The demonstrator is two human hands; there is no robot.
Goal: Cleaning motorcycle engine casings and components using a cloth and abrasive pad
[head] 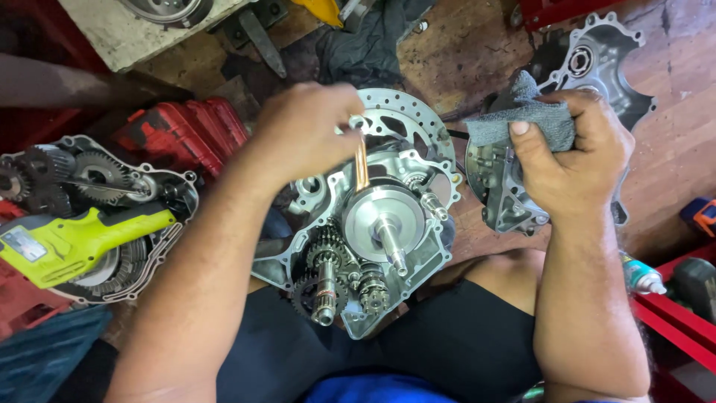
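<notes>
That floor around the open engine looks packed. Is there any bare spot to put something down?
Bare brown floor shows above the brake disc, between the dark rag and the engine cover, and at the far right edge. Left is crowded: a gear-filled case, a yellow-green power tool and a red case. The engine case fills the middle.
</notes>
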